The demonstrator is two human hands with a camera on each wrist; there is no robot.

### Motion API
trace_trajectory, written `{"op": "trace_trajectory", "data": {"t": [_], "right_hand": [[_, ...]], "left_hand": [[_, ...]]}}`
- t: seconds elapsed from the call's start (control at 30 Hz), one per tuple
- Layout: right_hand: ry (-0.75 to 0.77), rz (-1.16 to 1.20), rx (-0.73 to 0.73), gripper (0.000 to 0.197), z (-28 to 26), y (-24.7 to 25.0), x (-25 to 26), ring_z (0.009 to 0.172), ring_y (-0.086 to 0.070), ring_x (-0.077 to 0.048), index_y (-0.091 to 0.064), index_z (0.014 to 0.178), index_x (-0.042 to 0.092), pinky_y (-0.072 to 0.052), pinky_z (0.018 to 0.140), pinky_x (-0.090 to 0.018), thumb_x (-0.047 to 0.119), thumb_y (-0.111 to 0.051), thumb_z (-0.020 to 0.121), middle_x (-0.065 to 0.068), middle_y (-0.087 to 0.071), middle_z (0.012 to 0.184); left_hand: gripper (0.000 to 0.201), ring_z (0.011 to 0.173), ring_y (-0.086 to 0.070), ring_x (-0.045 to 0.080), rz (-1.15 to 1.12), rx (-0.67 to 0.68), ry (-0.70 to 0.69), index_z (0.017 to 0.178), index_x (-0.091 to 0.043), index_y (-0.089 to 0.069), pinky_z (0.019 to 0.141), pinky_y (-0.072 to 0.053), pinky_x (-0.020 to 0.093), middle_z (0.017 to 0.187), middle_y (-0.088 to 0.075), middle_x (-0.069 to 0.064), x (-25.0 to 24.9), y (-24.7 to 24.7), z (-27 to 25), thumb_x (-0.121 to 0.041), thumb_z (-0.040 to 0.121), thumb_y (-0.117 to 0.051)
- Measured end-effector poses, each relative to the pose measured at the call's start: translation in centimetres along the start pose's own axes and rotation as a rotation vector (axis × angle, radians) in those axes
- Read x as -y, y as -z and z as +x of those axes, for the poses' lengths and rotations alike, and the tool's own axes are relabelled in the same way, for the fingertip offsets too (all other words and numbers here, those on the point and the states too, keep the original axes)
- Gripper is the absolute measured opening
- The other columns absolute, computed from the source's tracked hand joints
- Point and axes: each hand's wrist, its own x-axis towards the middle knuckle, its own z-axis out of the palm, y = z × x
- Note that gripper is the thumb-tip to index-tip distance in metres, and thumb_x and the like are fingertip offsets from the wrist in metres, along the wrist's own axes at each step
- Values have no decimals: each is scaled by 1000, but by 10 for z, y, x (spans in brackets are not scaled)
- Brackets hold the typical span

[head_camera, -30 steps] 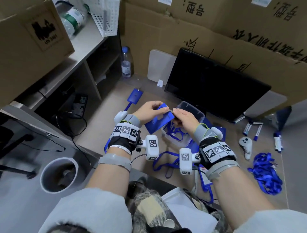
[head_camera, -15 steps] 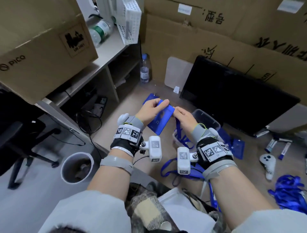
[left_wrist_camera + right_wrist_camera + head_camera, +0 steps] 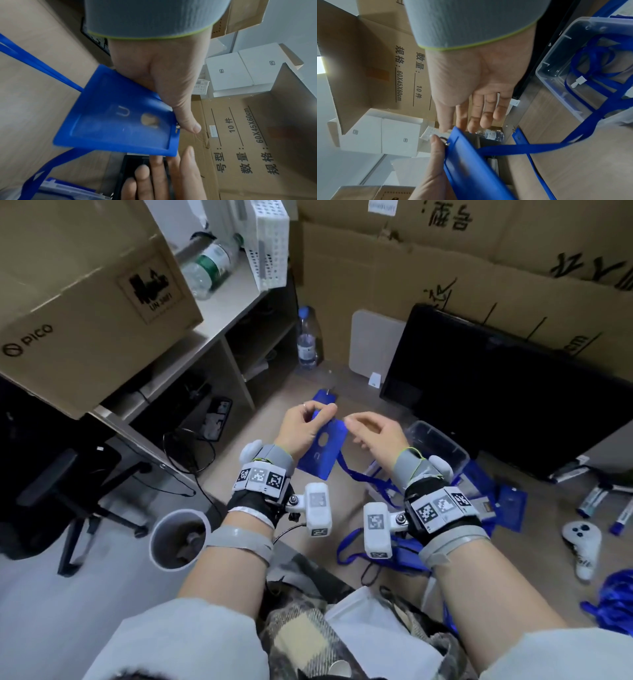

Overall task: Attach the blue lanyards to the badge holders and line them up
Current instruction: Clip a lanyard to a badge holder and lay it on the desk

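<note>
One blue badge holder held in the air over the desk, pinched at its top by my left hand. Lanyard trails off it. Right hand beside holder, fingers loose, gripping nothing.

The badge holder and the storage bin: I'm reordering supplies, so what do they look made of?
Badge holder: probably soft matte blue plastic or silicone, with moulded raised rim and punched hole. Storage bin: clear glossy rigid plastic; lanyards show through its walls.
</note>
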Motion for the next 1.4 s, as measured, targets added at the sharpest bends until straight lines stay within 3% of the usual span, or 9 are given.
{"op": "trace_trajectory", "data": {"t": [0.27, 0.4, 0.5, 0.67, 0.8, 0.9, 1.07, 1.27, 1.4], "right_hand": [[2, -39, 95, 17, 15, -29, 8, 63, -62, 7, -71, 101, 13, -48, 61, -10, 10, -72, 84, 3, -70, 83], [4, -24, -13, 23, 31, -50, 17, 81, -64, -8, -74, 103, 10, -55, 77, -28, 17, -75, 81, -8, -73, 99], [-3, 31, -92, 14, 45, -76, 31, 82, -65, -10, -75, 94, 20, -56, 80, -31, 15, -76, 81, -5, -74, 95], [29, 34, -238, 15, 58, -91, 43, 67, -60, 12, -70, 96, 16, -45, 67, -6, 9, -73, 83, 8, -68, 84], [12, 66, -317, 16, 66, -100, 44, 80, -63, -2, -71, 95, 18, -49, 76, -15, 14, -76, 81, 2, -71, 91], [1, 98, -351, 15, 67, -104, 43, 82, -63, -5, -72, 95, 18, -52, 80, -20, 14, -76, 81, 0, -71, 91], [21, 120, -403, 21, 67, -101, 42, 64, -58, 12, -69, 104, 3, -44, 65, -5, 12, -71, 85, 4, -67, 84], [-24, 321, -441, 26, 68, -86, 44, 55, -61, 5, -64, 110, -4, -49, 55, -12, 11, -67, 89, 4, -65, 74], [-50, 300, -383, 27, 62, -75, 33, 62, -63, -5, -68, 105, 0, -53, 55, -21, 21, -68, 89, -4, -66, 81]], "left_hand": [[22, 70, -55, 16, -67, 73, -32, 75, -8, -61, 72, -46, 28, 76, -60, 10, 2, 14, 20, -21, 91, -68], [23, 91, -62, 15, -83, 100, -42, 100, -13, -64, 89, -49, 32, 94, -68, 3, 1, 34, 40, -33, 90, -66], [18, 84, -60, 10, -10, 179, -48, 102, -9, -64, 80, -49, 23, 94, -67, 3, 4, 58, 54, -25, 97, -60], [34, 77, -58, 13, 71, 346, -120, 99, -2, -68, 72, -46, 32, 85, -67, 7, 4, 83, 71, -35, 90, -66], [32, 85, -60, 18, 69, 434, -138, 103, 2, -67, 78, -47, 37, 95, -68, 24, 4, 98, 88, -28, 91, -65], [20, 87, -61, 15, 55, 459, -122, 108, -2, -66, 79, -48, 33, 96, -68, 11, 1, 98, 90, -18, 96, -60], [14, 78, -59, 12, 55, 426, -100, 95, -16, -69, 73, -47, 28, 87, -66, 2, -1, 94, 85, -24, 98, -58], [23, 52, -39, 7, 100, 329, -52, 78, -12, -61, 52, -32, 18, 63, -49, -1, -12, 86, 67, -20, 99, -57], [18, 47, -26, 11, 74, 242, 54, 91, -5, -60, 44, -20, 19, 61, -39, -2, 0, 78, 42, -21, 100, -55]]}}
